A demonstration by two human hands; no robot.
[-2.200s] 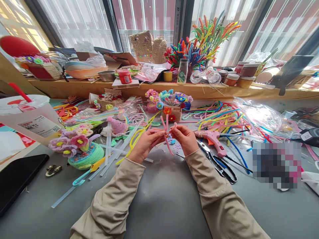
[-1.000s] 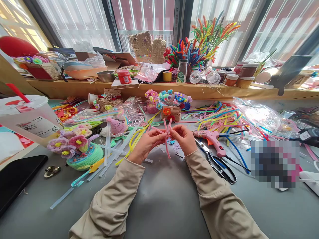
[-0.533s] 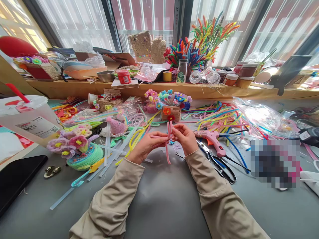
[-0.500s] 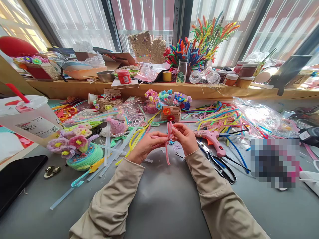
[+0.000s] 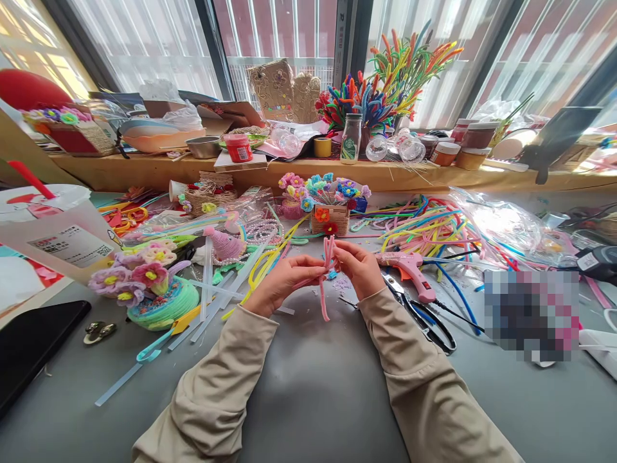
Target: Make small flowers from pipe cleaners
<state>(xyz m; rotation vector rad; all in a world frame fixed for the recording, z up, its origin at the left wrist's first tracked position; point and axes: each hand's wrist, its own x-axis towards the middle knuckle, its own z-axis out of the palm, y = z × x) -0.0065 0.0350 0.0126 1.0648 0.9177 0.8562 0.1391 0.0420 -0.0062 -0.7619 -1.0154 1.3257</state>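
Observation:
Several pink pipe cleaners [image 5: 324, 299], bunched and crossing one another, are held up above the grey table at the middle of the view. My left hand [image 5: 288, 281] pinches them from the left between thumb and fingers. From the right, the fingertips of my right hand [image 5: 357, 269] close on the same bunch near its upper part. Some strands stick up above the fingers and one end hangs down below; just where they cross is partly hidden by the fingers. Beyond my hands stands a small woven basket [image 5: 337, 222] of fuzzy flowers.
A pink glue gun [image 5: 409, 270] and black-handled scissors [image 5: 424, 321] lie right of my hands. Clear glue sticks [image 5: 226, 292] and a pipe-cleaner flower pot [image 5: 164, 302] are to the left, with a phone [image 5: 38, 347] and a drink cup [image 5: 58, 225]. Loose pipe cleaners [image 5: 429, 231] pile up behind.
Both hands stay in nearly the same place. The right fingers have shifted slightly on the pink pipe cleaners, and the strand tops sit a little differently.

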